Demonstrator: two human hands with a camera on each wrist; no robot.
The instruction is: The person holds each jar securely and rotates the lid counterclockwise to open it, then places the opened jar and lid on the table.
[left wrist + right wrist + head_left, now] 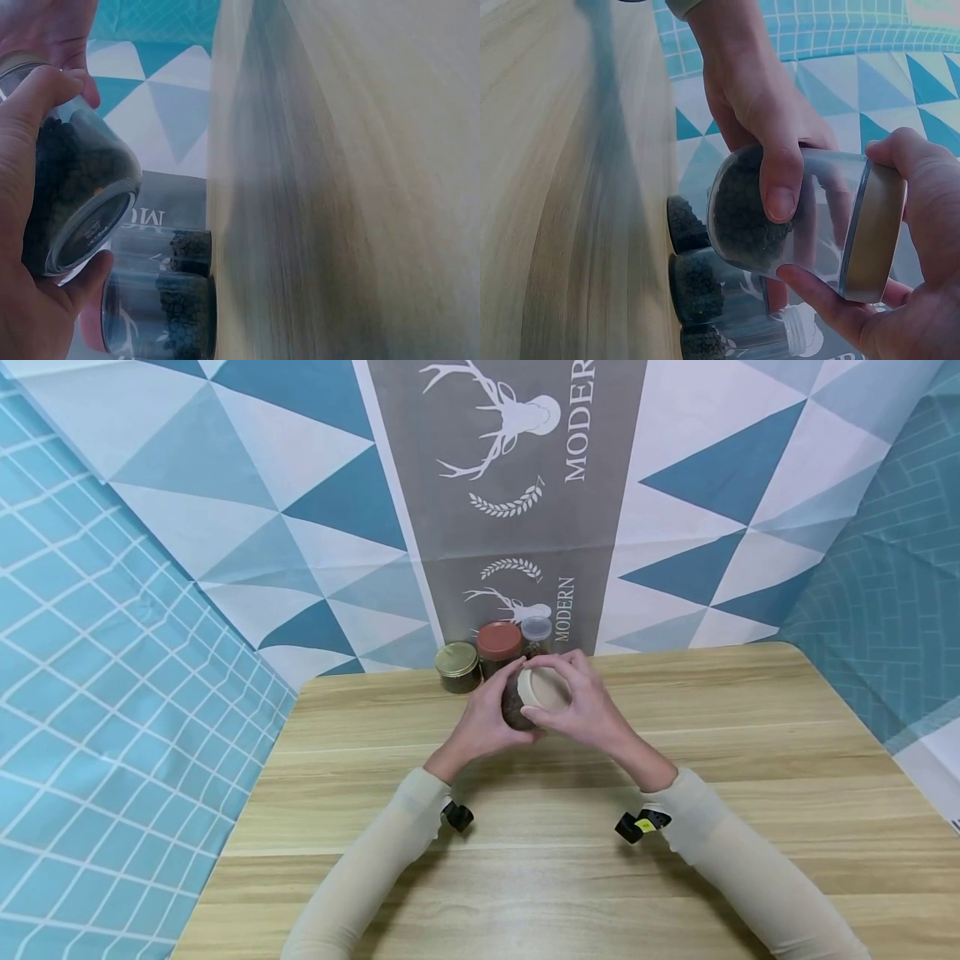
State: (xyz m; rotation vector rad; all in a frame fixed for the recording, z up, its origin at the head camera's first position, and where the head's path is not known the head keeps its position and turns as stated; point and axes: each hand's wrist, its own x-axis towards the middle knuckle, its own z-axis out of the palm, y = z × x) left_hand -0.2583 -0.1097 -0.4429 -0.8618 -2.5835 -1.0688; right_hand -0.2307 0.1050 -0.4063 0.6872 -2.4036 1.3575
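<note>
A clear glass jar [739,214], partly filled with dark pellet-like pieces, is held tilted above the wooden table [525,860]. My left hand [486,720] wraps round the jar's body, its thumb lying across the glass in the right wrist view. On the jar's mouth sits a beige lid [551,690], and my right hand [588,710] grips that lid round its rim with thumb and fingers. The jar's round base [94,229] faces the camera in the left wrist view. Whether the lid is screwed tight I cannot tell.
Against the patterned backdrop stand a jar with a gold lid [457,662], a jar with a red lid [499,642] and a slimmer jar with a pale translucent lid [536,629]. All three hold dark contents. They are just behind my hands.
</note>
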